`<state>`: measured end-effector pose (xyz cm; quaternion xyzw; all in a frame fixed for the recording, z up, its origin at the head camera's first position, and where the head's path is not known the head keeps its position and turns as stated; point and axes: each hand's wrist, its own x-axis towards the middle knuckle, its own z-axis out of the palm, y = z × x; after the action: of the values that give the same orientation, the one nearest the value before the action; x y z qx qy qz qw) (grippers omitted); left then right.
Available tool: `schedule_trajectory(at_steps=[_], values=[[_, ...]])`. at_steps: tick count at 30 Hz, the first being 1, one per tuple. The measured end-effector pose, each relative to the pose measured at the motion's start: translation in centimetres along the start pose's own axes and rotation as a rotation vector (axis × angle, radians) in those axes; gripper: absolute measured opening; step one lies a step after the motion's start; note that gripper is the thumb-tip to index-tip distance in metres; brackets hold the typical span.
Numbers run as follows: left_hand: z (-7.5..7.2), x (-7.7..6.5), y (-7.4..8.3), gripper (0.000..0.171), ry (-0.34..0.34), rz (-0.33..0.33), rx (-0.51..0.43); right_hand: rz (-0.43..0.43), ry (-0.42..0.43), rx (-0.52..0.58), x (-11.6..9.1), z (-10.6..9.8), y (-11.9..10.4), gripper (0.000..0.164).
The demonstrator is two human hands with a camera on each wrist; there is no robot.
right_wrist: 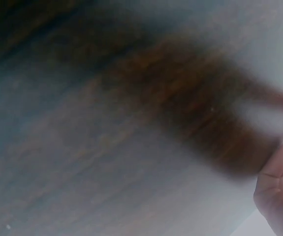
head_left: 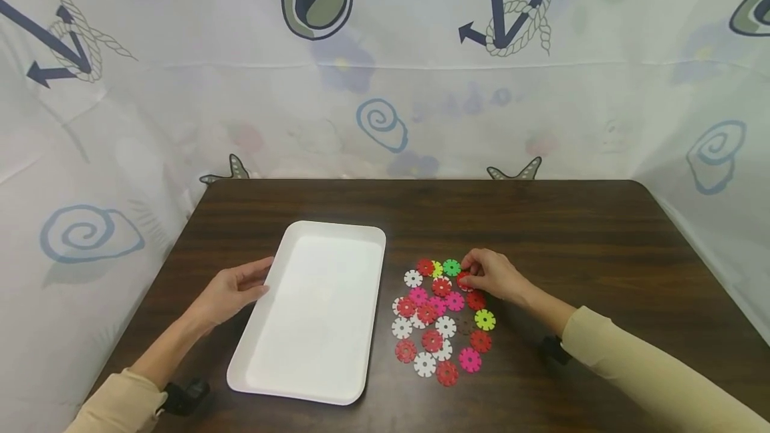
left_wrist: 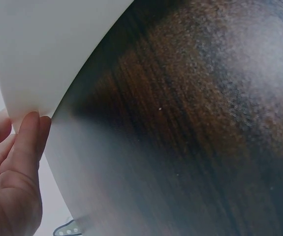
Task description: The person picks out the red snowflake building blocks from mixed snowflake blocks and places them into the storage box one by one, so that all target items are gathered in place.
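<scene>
A white rectangular tray [head_left: 313, 313] lies left of centre on the dark wooden table. My left hand [head_left: 233, 291] is at its left side, fingertips and thumb touching the rim with the fingers fairly straight; the left wrist view shows these fingers [left_wrist: 25, 142] against the tray wall [left_wrist: 43, 54]. To the right of the tray spreads a loose group of notched plastic discs in red, white, pink, green and yellow. At its upper right, my right hand [head_left: 492, 274] pinches a red disc [head_left: 464, 280] between thumb and fingers, partly hidden by them. Only part of the right hand [right_wrist: 279, 187] shows in the right wrist view.
A green disc [head_left: 452, 268] and a red disc [head_left: 476, 299] lie close to the right hand. One dark brown disc [head_left: 465, 323] blends into the table [head_left: 589, 239]. Behind the table hangs a printed white cloth [head_left: 433, 119].
</scene>
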<state>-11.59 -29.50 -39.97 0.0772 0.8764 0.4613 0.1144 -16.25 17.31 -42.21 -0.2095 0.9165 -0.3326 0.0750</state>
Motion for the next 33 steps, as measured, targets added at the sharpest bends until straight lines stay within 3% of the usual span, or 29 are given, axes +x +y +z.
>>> schedule_trajectory(at_steps=[8, 26, 33], values=[[0.3, -0.1, -0.2, 0.055, -0.002, 0.002, 0.001, -0.023, -0.039, 0.015, -0.4, -0.1, 0.0, 0.021], [0.2, -0.4, -0.1, 0.057, 0.029, 0.011, 0.019, -0.010, -0.008, 0.056, -0.3, -0.3, -0.2, 0.020], [0.1, -0.3, -0.4, 0.056, 0.026, 0.010, 0.012, 0.067, -0.055, 0.183, 0.0, -1.2, -0.9, 0.011]])
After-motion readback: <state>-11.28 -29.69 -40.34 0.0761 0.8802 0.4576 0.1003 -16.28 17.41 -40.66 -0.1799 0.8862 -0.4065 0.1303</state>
